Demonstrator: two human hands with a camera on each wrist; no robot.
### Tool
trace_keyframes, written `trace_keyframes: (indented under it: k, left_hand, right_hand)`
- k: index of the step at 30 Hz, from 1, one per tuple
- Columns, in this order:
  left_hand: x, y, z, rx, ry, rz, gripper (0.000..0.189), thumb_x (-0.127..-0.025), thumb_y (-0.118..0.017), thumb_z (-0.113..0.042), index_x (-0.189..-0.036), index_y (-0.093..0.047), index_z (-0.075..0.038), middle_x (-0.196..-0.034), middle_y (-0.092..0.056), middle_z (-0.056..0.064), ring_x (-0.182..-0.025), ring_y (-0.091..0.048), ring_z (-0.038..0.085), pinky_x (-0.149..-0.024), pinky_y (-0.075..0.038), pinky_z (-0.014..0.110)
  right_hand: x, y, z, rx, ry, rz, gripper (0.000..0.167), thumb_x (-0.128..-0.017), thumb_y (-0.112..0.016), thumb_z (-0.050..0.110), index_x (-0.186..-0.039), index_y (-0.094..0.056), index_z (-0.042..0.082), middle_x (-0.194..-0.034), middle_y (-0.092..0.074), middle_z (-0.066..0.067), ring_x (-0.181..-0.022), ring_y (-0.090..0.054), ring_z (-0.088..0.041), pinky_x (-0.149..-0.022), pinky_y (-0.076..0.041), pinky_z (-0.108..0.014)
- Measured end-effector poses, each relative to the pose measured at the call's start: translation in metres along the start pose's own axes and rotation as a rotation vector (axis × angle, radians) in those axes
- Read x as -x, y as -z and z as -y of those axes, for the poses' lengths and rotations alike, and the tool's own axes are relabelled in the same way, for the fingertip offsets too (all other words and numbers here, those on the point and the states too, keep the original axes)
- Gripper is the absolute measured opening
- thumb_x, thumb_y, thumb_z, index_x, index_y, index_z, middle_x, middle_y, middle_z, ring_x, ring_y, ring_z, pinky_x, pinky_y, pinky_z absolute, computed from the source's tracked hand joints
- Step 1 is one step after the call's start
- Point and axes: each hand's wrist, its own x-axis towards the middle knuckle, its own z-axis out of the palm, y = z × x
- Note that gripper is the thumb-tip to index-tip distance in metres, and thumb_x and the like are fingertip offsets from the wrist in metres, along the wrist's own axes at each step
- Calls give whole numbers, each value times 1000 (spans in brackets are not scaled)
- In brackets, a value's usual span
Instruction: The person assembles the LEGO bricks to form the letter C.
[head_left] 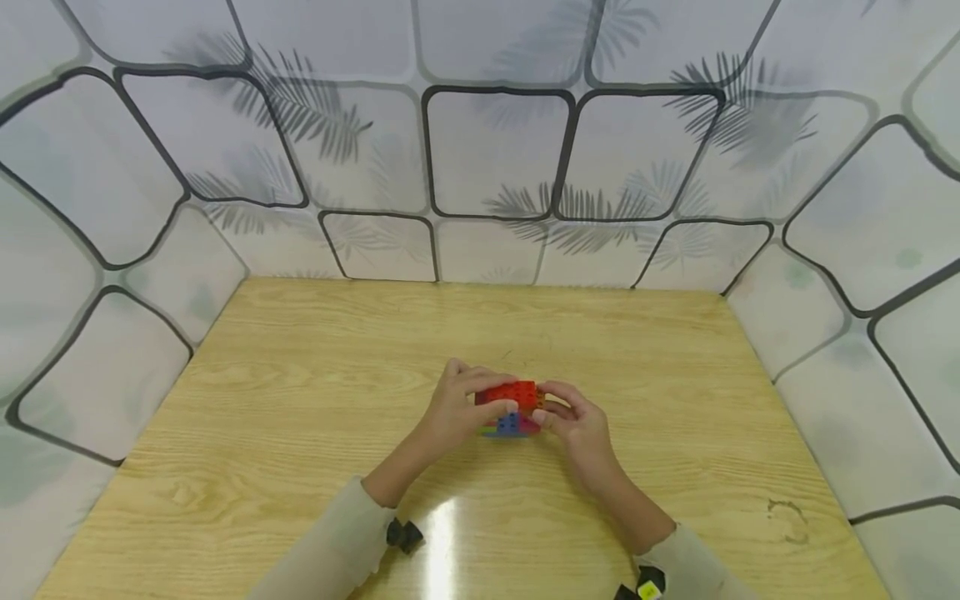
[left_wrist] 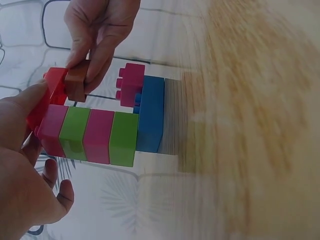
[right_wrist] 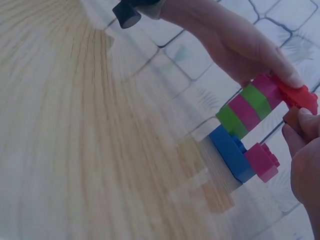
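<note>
A toy-brick build stands on the table, with a long blue brick (left_wrist: pixel 151 117) at its base. From one end rises a column of alternating green (left_wrist: pixel 124 137) and pink bricks (left_wrist: pixel 99 136); a separate pink brick (left_wrist: pixel 133 84) sits on the other end. Across the column's top lies a red brick (head_left: pixel 522 392), overhanging the gap. My left hand (head_left: pixel 448 410) grips this red brick between thumb and fingers. Under its overhanging end, my right hand (head_left: pixel 587 429) pinches an orange-brown brick (left_wrist: pixel 76 82) right at the red one's underside.
The build stands on a wood-grain table (head_left: pixel 315 358). A pale patterned cloth (head_left: pixel 495 150) with dark outlines and leaf prints encloses the back and both sides. Dark wrist-camera mounts (head_left: pixel 405 535) sit by the sleeves.
</note>
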Motion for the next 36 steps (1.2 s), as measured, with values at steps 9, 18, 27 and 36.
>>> trace_keyframes:
  k: [9, 18, 27, 36]
  left_hand:
    - [-2, 2, -3, -25, -18, 5, 43, -84, -79, -43, -124, -74, -26, -116, -72, -13, -88, -31, 17, -67, -36, 25]
    - [-3, 3, -3, -74, -27, -8, 44, -84, -77, -46, -124, -73, -27, -117, -73, -13, -87, -31, 16, -68, -34, 28]
    - [-1, 2, -2, -87, -13, -25, 44, -84, -77, -47, -124, -74, -28, -118, -73, -12, -87, -32, 17, -69, -31, 30]
    - [1, 1, -2, -93, -16, -17, 43, -84, -77, -48, -123, -74, -30, -117, -73, -13, -86, -32, 17, -67, -32, 28]
  right_hand:
    - [-2, 1, 8, -30, -2, 2, 41, -90, -69, -7, -129, -59, -8, -121, -64, -2, -104, -69, -15, -88, -57, -28]
    - [-5, 1, 8, -55, 7, 11, 39, -89, -68, -9, -127, -61, -7, -120, -64, 0, -102, -69, -14, -87, -58, -28]
    - [-6, 8, 3, 5, 51, 127, 44, -92, -70, 1, -133, -55, -6, -127, -61, -2, -110, -67, -12, -90, -56, -27]
    - [-4, 10, 3, 9, 34, 125, 45, -92, -71, 2, -134, -56, -6, -127, -63, -4, -110, -68, -13, -89, -57, -27]
